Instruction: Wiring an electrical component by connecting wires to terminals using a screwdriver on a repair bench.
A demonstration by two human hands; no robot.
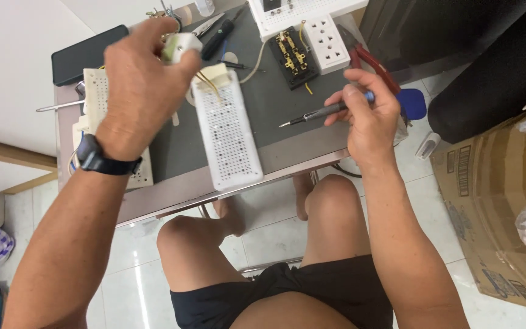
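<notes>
My left hand (144,79) is raised over the left half of the bench (287,159), fingers closed on a small white plastic block (181,45) pinched at my fingertips; thin yellowish wires run from it down to the top end of a long white perforated plastic cover (226,131). That cover lies lengthwise in the middle of the bench, its lower end reaching past the near edge toward my knees. A black wristwatch (101,159) sits on my left wrist.

My right hand (369,113) hovers at the right part of the near edge, curled around a slim grey screwdriver with a blue cap (324,111), held like a pen, its metal tip pointing left toward the perforated cover but well apart from it.

Under my left forearm, by the left edge, lies a second white perforated plate (95,97). Toward the far edge sit an opened black socket body with brass contacts (292,56) and, just beside it on the right, a white socket faceplate (326,41). Red-handled pliers (369,61) lie near the far right corner, and a flat black phone-like slab (83,52) rests at the far left corner.
</notes>
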